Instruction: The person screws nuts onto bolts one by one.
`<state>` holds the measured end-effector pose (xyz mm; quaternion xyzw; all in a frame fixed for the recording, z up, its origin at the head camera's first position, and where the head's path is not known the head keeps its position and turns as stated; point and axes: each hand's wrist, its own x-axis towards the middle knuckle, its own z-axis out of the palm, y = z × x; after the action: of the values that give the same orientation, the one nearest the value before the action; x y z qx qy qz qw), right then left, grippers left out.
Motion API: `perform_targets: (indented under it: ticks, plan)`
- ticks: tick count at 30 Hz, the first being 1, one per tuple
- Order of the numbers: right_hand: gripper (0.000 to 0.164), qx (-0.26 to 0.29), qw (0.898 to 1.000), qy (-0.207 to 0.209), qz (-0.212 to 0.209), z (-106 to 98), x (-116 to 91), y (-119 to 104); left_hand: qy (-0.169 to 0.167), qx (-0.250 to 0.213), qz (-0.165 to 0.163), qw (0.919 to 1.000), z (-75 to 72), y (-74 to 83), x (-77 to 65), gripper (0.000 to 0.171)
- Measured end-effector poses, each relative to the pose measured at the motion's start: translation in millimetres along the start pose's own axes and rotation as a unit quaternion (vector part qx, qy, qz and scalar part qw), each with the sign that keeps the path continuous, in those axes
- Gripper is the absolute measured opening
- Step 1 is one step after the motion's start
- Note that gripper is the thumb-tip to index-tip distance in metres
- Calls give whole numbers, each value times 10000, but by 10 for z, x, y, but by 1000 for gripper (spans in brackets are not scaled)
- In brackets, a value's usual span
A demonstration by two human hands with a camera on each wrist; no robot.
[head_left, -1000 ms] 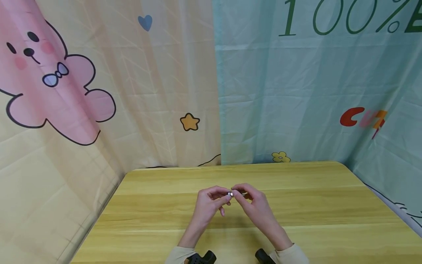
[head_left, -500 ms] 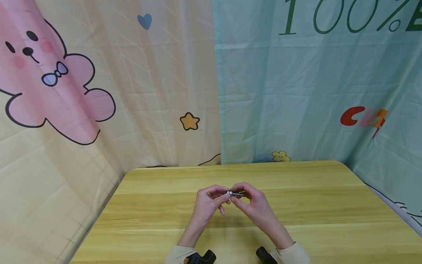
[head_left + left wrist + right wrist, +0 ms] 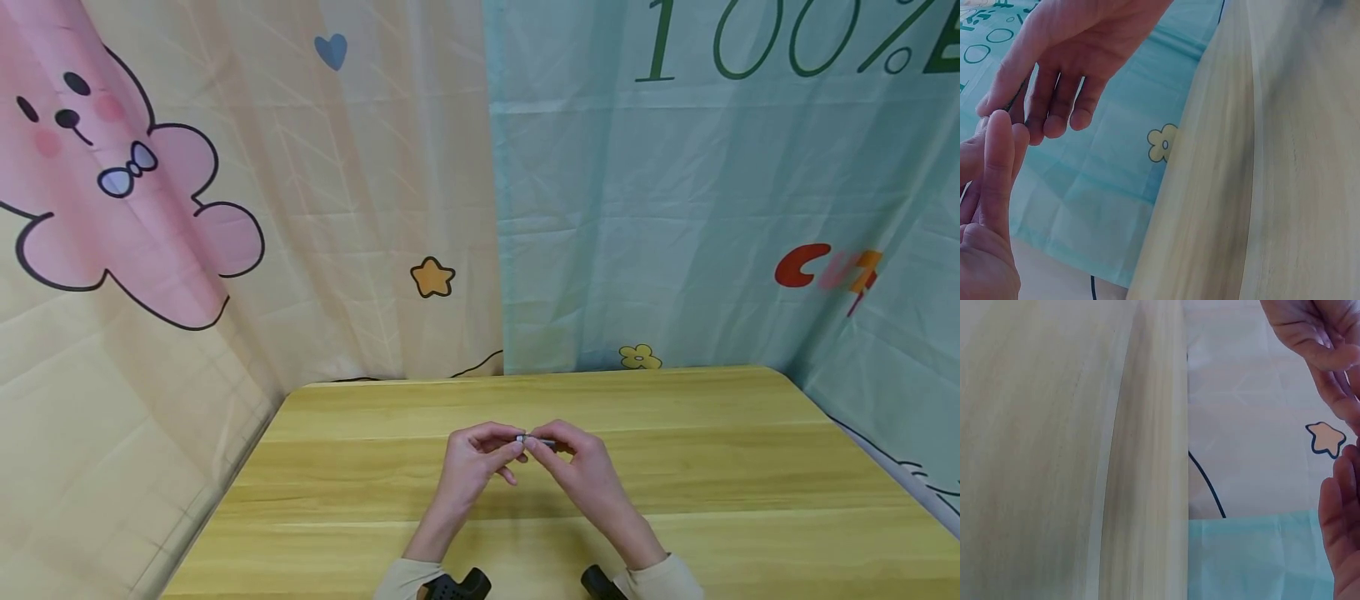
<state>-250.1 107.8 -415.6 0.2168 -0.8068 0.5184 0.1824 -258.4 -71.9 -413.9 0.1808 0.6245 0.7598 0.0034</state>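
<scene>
Over the middle of the table, both hands meet at a small metal bolt [image 3: 547, 442] lying roughly sideways. My left hand [image 3: 471, 462] pinches its silver end between thumb and forefinger. From the other side, the thumb and fingers of my right hand [image 3: 581, 465] pinch the bolt near its silver end, and its dark, thin shank points into that palm. In the left wrist view a sliver of the dark shank [image 3: 1018, 95] shows beside the right thumb; the fingertips hide the remainder. The right wrist view shows the fingers of both hands at its right edge, the bolt hidden.
A light wooden table [image 3: 360, 492] lies under the hands. Behind it hang a beige curtain [image 3: 360, 208] and a teal curtain [image 3: 637, 208] with printed figures. Black wrist devices sit at the cuffs, one of them the left wrist device [image 3: 461, 586].
The right thumb and fingers shift on the bolt: half a second ago the thumb was lower and more of the shank showed; now the thumb is back up against it. The left hand stays nearly still.
</scene>
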Motion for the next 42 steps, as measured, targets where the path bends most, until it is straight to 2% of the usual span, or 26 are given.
perform_targets:
  ticks: [4, 8, 12, 17, 29, 37, 42]
  plan:
    - [9, 22, 10000, 90, 27, 9, -4, -10, 87, 95, 7, 9999, -1, -3, 3, 18]
    - [25, 372, 9988, 32, -307, 17, 5, -18, 183, 143, -3, 9997, -2, -4, 5, 18]
    - [28, 430, 9976, -45, -545, 21, 16, -11, 162, 100, -40, 9998, -3, -3, 8, 18]
    - [23, 224, 9988, -54, -436, 8, 20, -4, 67, 41, -15, 10000, -1, 8, 7, 19]
    - [14, 251, 9992, -174, -262, 5, 5, 10, 13, -47, -3, 10000, -11, 11, -3, 20]
    - [9, 296, 9994, -133, 83, 39, 2, 18, -115, -93, 46, 9999, -31, 5, -5, 22]
    - [3, 182, 9995, -135, 216, 34, 0, 5, -81, -78, 22, 9999, -35, 3, -4, 22]
